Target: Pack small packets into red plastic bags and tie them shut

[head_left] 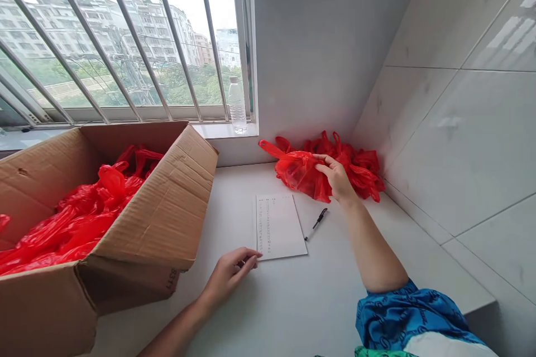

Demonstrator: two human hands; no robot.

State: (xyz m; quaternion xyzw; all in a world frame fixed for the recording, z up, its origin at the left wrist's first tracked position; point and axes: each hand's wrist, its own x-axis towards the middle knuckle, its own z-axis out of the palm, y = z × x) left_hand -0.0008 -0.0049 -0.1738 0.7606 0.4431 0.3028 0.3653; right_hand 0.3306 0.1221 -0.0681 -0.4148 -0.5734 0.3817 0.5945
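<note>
Film of thin, glossy red plastic forms the bag (295,172) at my right hand (338,179), crumpled into soft folds, with a looped handle stretched toward the window side. The fingers of this hand are pinched on its upper right part, thumb below and forefinger above. The bag lies at the left end of a loose heap (365,170) of similar red plastic, all creases and protruding loops, gathered at the back of the smooth white worktop (288,301), close to the wall.

My left hand (234,270) rests low on the worktop, its fingers loosely curled, their tips at the near left corner of a flat, white, rectangular pad (285,228); I cannot tell whether they grip that corner. Columns of small, dark marks run down the left part of the page. Just beside its right edge lies a slender pen (317,224), black at the far end and pale along the barrel, set obliquely.

To the left stands an open carton (163,201) of brown, faintly creased cardboard, its flaps raised and slanting outward, with more shiny red bags (90,209) bunched inside. Behind it, slim metal bars (178,44) cross the window in parallel slanting lines; a clear, ribbed bottle (237,106) stands upright on the sill (221,130). On the right, large polished tiles (473,139), pale with faint grey veining, meet in straight dark joints; below them my blue patterned sleeve (406,318) hangs in loose folds
</note>
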